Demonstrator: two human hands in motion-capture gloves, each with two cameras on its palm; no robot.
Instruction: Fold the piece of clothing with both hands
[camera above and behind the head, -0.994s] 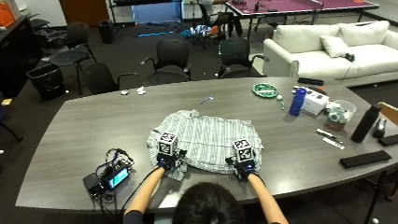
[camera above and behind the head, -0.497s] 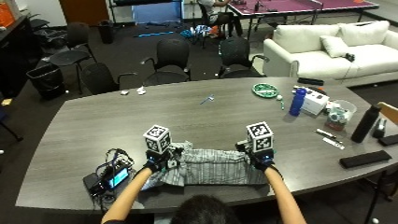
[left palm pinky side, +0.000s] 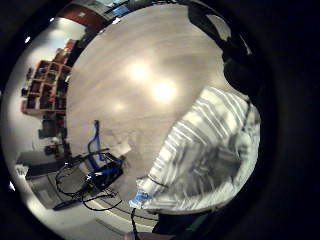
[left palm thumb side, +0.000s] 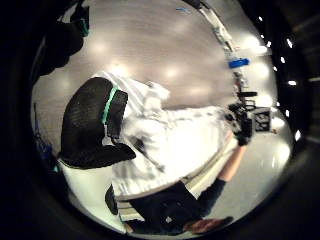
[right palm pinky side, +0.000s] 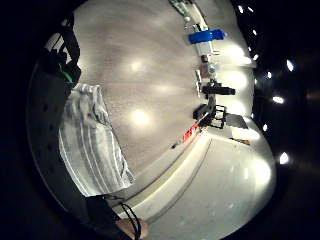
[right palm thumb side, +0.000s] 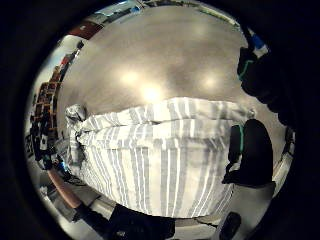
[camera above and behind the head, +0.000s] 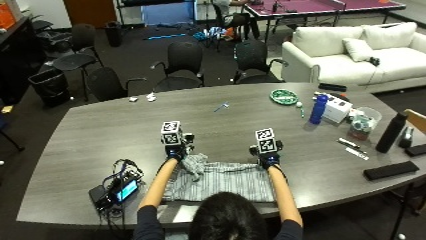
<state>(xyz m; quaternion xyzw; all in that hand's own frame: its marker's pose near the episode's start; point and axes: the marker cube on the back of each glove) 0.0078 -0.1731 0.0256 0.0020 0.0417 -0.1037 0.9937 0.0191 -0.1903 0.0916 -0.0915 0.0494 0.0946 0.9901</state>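
Far left on the desk (camera above and behind the head: 80, 145), near its near edge, sits a small device with a lit screen (camera above and behind the head: 118, 189) amid tangled cables. Just right of it lies the striped shirt (camera above and behind the head: 219, 181), grey and white, folded into a wide band along the near edge in front of the person.

The left hand (camera above and behind the head: 176, 151) rests on the band's far left corner, where the cloth is bunched into a lump. The left thumb-side palm view shows a gloved thumb (left palm thumb side: 92, 125) curled onto the cloth, so this hand appears to pinch the shirt. The right hand (camera above and behind the head: 268, 158) sits on the far right corner; the right thumb-side palm view shows a curled digit (right palm thumb side: 250, 152) at the cloth's edge, and it too appears to pinch the shirt. Further right stand a blue bottle (camera above and behind the head: 319, 109), a white box (camera above and behind the head: 336, 107) and a black bottle (camera above and behind the head: 390, 133), well apart from the shirt.

Risk, as judged: the bunched left corner may get folded in, leaving a lopsided result. The band lies close to the near edge, so cloth could slip off the desk. The cables near the left hand could snag.

View differences: the outside view gives layout but hides the fingers behind the wrists. The palm views show the thumbs on the cloth. The right thumb-side view shows the band lying smooth and even, while the left little-finger view shows the crumpled left end (left palm pinky side: 210, 165).
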